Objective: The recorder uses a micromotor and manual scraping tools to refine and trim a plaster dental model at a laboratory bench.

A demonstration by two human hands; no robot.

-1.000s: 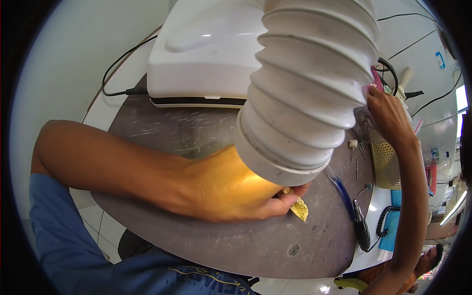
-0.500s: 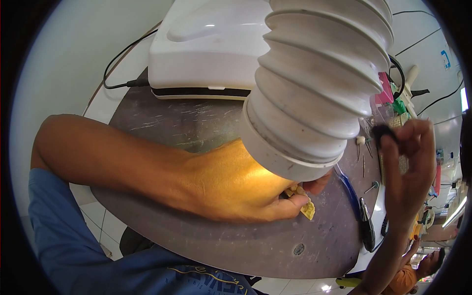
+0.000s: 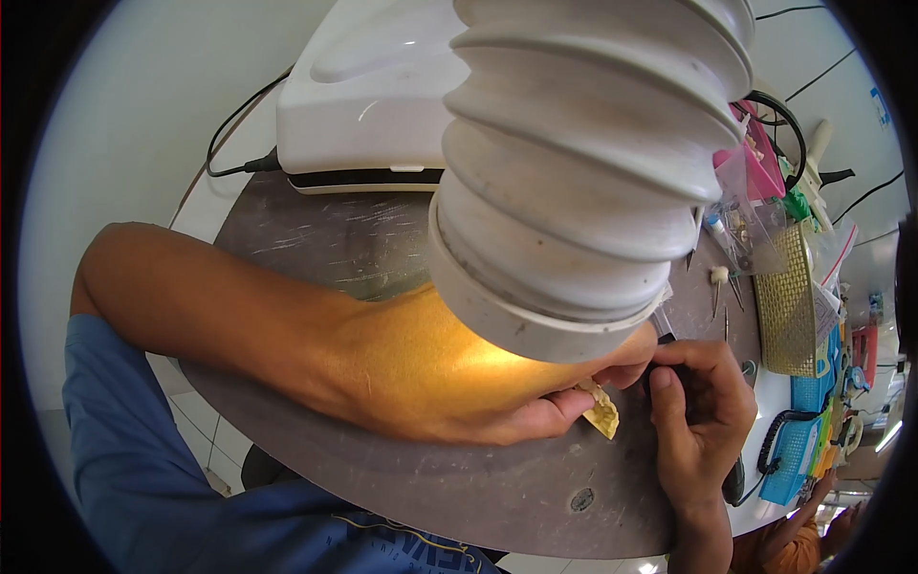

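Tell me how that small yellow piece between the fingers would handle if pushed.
The small yellow piece looks rigid and probably light, pinched easily by the left hand. Its toothed, thin edges suggest it could chip. Flat-sided, it would likely slide rather than roll on the grey table.

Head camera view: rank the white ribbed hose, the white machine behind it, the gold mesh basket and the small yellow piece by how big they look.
1. white ribbed hose, though it sits nearest the camera
2. white machine, partly hidden
3. gold mesh basket
4. small yellow piece
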